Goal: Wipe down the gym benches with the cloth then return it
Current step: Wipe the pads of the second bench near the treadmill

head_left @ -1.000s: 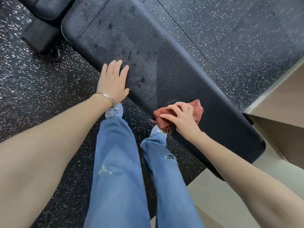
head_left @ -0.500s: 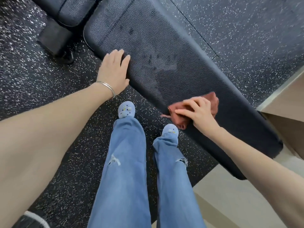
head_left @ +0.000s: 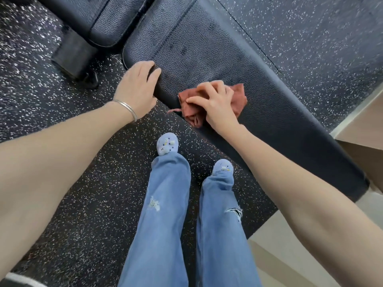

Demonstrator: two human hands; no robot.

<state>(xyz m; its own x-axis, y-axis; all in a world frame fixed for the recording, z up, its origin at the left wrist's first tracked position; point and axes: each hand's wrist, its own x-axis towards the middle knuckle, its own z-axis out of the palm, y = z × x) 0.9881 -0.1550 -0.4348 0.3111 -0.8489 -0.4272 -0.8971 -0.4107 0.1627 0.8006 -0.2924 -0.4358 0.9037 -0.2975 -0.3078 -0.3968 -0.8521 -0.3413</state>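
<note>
On bench (head_left: 207, 48), cloth (head_left: 239, 99) under right hand (head_left: 217, 104)

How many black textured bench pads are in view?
2. The long black textured pad runs diagonally under the rust-red cloth; a shorter pad sits just beyond its upper-left end, cut off by the frame. More may lie out of view.

Black white-speckled rubber floor (head_left: 93, 224), beige raised ledge (head_left: 269, 249) at right

R hand (head_left: 215, 104) clutching cloth (head_left: 238, 98) on bench (head_left: 207, 48), L hand (head_left: 136, 88) gripping its edge
</note>
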